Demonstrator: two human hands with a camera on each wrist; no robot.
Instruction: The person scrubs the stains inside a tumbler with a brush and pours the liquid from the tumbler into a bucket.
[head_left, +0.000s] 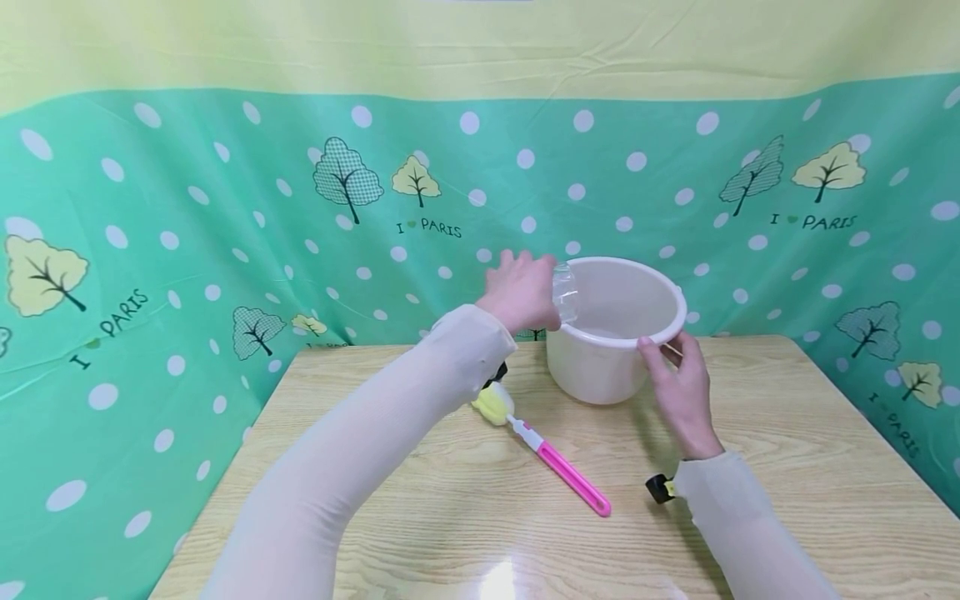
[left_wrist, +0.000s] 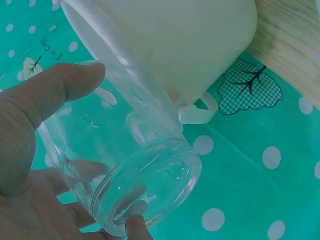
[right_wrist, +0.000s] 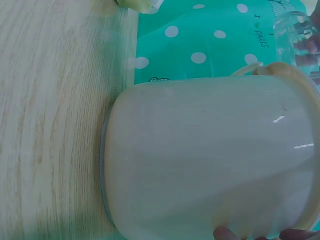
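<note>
My left hand (head_left: 521, 293) grips a clear glass cup (left_wrist: 125, 125), tipped on its side at the left rim of a white bucket (head_left: 592, 367). In the left wrist view the thumb lies along the glass wall and the fingers wrap round behind it, near the thick base. The cup's mouth points toward the bucket's opening; no liquid can be made out. My right hand (head_left: 684, 396) holds the bucket's right front rim, thumb on the near side. The right wrist view shows the bucket wall (right_wrist: 210, 155) with only fingertips (right_wrist: 225, 233) at the lower edge.
A bottle brush with a pink handle (head_left: 570, 475) and yellow-white sponge head (head_left: 493, 404) lies on the wooden table (head_left: 420, 517), left of and in front of the bucket. Behind the table hangs a green dotted cloth (head_left: 465, 167) with tree prints.
</note>
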